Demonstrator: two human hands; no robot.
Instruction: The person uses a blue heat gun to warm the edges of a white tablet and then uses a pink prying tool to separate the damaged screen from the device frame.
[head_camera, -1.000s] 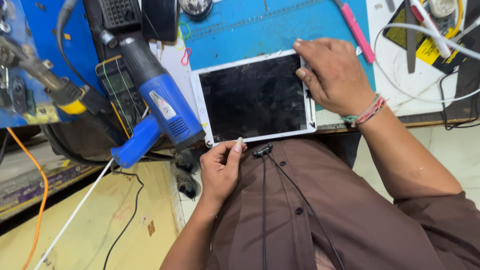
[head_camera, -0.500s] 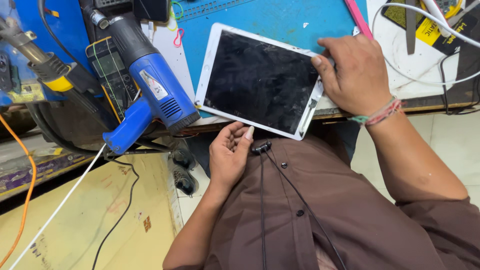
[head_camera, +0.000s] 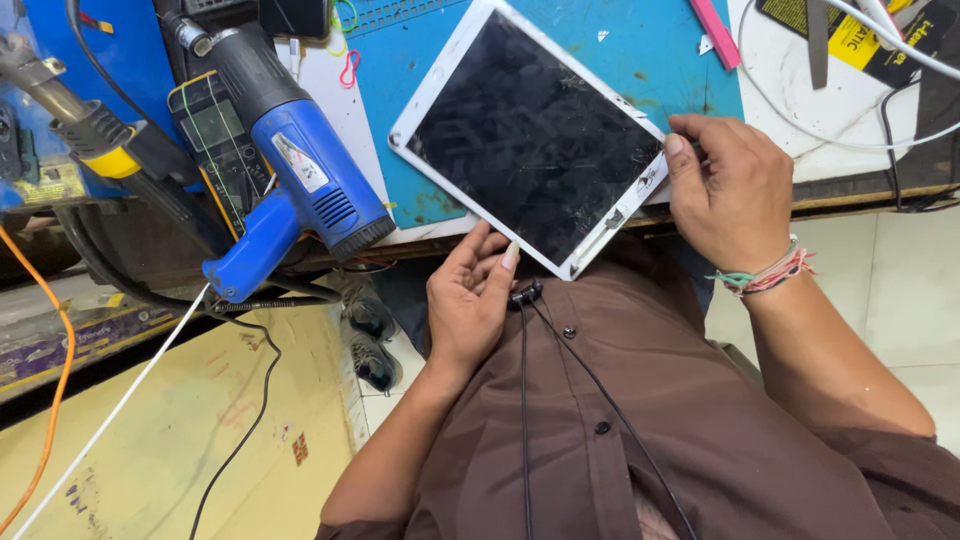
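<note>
- Right hand (head_camera: 728, 190) is gripping the cracked white tablet (head_camera: 530, 135) at its 4 o'clock edge.
- Left hand (head_camera: 470, 300), loosely open, is touching the tablet's 6 o'clock edge.
- The screen is not yet lifted off; the blue heat gun (head_camera: 290, 180) is lying unused at 9 o'clock.

the person wears a dark brown button-up shirt (head_camera: 640, 420) with short sleeves that end above the elbows, leaving both forearms bare. small dark round buttons (head_camera: 569, 332) run down the front placket, one near the chest and another lower. thin black earphone cables (head_camera: 524, 400) hang over the shirt front, joined at a small black clip near the collar and splitting into two strands below it. on the wrist of the right hand (head_camera: 735, 190) sit several thread bracelets (head_camera: 765, 275) in pink, white and green. the left hand (head_camera: 470, 300) carries no band or ring.
</note>
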